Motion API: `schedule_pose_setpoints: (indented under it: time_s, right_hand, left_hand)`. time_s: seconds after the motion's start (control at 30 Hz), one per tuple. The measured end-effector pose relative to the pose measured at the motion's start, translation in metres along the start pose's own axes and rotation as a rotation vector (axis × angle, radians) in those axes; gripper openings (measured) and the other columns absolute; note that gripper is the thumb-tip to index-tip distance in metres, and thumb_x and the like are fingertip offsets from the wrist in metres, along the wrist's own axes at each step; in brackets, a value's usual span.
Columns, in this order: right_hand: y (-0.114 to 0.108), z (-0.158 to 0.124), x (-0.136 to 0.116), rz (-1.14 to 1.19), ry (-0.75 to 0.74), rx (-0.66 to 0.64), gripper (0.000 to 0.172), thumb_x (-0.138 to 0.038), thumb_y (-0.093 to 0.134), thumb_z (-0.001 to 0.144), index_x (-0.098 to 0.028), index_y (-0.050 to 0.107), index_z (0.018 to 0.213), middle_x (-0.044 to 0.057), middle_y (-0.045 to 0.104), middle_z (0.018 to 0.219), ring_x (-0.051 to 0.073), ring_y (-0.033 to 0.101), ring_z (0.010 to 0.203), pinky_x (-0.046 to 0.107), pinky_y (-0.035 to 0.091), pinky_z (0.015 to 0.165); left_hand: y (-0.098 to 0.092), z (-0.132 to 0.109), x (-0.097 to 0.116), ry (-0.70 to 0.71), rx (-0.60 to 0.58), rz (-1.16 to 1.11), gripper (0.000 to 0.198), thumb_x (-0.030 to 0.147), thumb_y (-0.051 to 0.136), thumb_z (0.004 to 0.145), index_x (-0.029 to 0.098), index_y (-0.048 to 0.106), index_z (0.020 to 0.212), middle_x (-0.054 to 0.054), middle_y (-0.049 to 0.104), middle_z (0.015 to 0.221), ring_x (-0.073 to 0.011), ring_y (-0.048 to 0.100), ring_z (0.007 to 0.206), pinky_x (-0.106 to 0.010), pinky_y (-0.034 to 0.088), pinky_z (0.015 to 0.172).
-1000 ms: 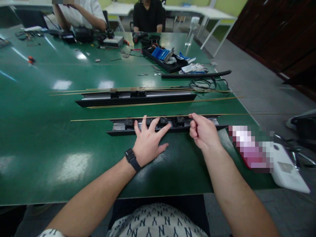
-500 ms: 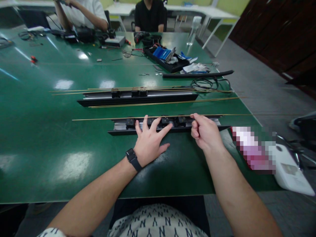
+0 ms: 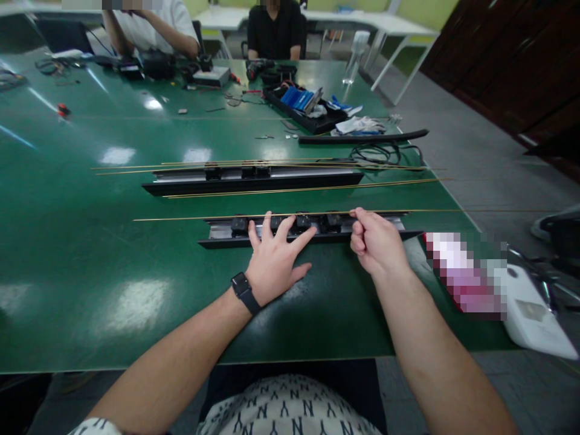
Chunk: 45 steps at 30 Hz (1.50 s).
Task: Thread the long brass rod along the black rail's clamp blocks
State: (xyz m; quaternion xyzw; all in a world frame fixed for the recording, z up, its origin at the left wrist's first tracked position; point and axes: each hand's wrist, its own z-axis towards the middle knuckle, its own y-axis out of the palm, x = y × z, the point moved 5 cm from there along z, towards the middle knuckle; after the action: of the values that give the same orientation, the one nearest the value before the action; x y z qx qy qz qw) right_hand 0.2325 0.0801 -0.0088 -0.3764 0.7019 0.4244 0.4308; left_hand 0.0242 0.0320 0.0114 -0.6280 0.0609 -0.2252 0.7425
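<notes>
My left hand [image 3: 278,257] lies with fingers spread over the near black-and-silver channel [image 3: 220,232], its fingertips among the black blocks [image 3: 240,226] seated inside. My right hand [image 3: 376,241] is closed near the channel's right part, thumb and forefinger pinching a thin brass-coloured rod [image 3: 181,219]. This rod runs lengthwise along the channel's far side and sticks out well past both ends. Whether the left fingertips touch the rod I cannot tell.
A second channel [image 3: 254,184] with black blocks and several thin rods lies beyond. Farther back are a black tray [image 3: 317,125], gloves [image 3: 360,125], a coiled cable [image 3: 374,154] and a clear bottle [image 3: 356,57]. A white device [image 3: 534,314] lies right. Two people sit opposite.
</notes>
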Motion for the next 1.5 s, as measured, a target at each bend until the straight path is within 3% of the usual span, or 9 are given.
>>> schedule_pose_setpoints:
  time_s: [0.87, 1.5]
  right_hand:
    - [0.0012, -0.0006, -0.0011, -0.016, 0.002, 0.002, 0.022, -0.033, 0.077, 0.084, -0.018, 0.062, 0.085, -0.007, 0.05, 0.052, 0.005, 0.036, 0.029, 0.015, 0.022, 0.025]
    - [0.0005, -0.0004, -0.001, -0.012, 0.004, 0.0, 0.019, -0.032, 0.075, 0.085, -0.018, 0.062, 0.085, -0.007, 0.049, 0.051, 0.005, 0.036, 0.028, 0.015, 0.022, 0.025]
  left_hand:
    - [-0.0007, 0.0, 0.0003, -0.008, -0.012, -0.004, 0.073, 0.046, 0.076, 0.082, 0.045, 0.047, 0.15, -0.006, 0.036, 0.161, -0.0506, 0.017, 0.15, -0.08, 0.013, 0.114]
    - [-0.0004, -0.0001, 0.0005, -0.004, -0.011, 0.0, 0.074, 0.047, 0.076, 0.083, 0.045, 0.046, 0.15, -0.006, 0.036, 0.161, -0.0509, 0.017, 0.15, -0.08, 0.013, 0.114]
